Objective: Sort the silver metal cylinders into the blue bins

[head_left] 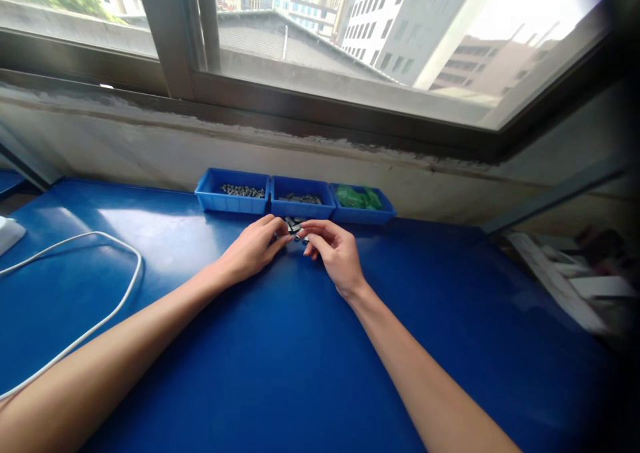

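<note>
My left hand [263, 243] and my right hand [334, 250] meet over the blue table, just in front of the bins. Between and behind the fingertips lies a small cluster of dark and silvery metal parts [293, 224]. The left thumb and fingers are closed at the near side of this cluster. My right thumb and forefinger pinch together beside it. Whatever sits in either pinch is too small to name.
A blue bin [233, 203] of small metal pieces stands by a middle bin [303, 208] of dark flat parts and a bin [364, 214] with green plastic. A white cable [135, 276] curves across the table [280, 373] at left. Behind rise a wall and window.
</note>
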Demonstrator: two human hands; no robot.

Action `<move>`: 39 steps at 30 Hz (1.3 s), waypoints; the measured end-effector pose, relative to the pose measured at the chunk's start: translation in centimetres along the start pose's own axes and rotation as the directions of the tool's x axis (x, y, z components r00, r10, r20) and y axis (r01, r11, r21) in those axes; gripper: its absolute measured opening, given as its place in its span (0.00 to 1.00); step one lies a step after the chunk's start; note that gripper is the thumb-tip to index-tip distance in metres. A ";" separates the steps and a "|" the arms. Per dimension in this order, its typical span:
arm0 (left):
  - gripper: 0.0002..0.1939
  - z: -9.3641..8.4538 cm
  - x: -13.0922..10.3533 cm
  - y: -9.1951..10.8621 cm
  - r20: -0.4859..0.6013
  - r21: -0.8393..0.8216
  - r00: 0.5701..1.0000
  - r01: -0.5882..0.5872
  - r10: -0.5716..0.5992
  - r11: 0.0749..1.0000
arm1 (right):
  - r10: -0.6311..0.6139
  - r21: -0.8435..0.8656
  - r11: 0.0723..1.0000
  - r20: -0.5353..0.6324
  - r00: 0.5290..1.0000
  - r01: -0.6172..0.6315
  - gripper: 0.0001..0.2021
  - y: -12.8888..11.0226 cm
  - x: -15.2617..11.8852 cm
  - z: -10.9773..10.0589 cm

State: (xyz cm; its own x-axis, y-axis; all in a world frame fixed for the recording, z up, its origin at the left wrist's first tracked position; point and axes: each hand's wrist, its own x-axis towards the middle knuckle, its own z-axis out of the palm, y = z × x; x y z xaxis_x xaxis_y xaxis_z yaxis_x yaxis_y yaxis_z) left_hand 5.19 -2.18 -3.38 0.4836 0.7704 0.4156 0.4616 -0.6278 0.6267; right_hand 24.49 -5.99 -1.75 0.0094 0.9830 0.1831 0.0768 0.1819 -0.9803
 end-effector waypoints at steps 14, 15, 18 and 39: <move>0.23 -1.0 0.1 -0.1 -0.041 -0.606 0.979 0.136 -0.201 0.784 | 0.050 0.011 0.999 0.174 0.983 -0.052 0.21 -0.2 -0.4 0.3; 0.25 -1.1 0.0 -0.1 -0.029 -0.596 0.980 0.142 -0.199 0.790 | 0.054 0.030 0.998 0.189 0.980 -0.060 0.20 -0.3 -0.4 0.3; 0.26 -1.3 -0.1 0.1 -0.022 -0.555 0.984 0.135 -0.176 0.821 | 0.057 0.089 0.993 0.204 0.977 -0.077 0.17 -0.4 -0.4 0.3; 0.15 -0.1 0.3 -0.6 -0.105 0.163 0.987 -0.103 0.121 0.981 | -0.133 -0.097 0.985 0.067 0.989 0.139 0.36 0.2 2.8 -0.9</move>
State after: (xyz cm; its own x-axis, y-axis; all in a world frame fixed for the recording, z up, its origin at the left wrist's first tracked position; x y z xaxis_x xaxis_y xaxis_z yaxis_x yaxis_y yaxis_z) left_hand 5.02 -1.61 -3.56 0.4550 0.6959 0.5556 0.5246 -0.7136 0.4643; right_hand 25.45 -3.24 -1.37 -0.0674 0.9495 0.3064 0.1742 0.3136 -0.9335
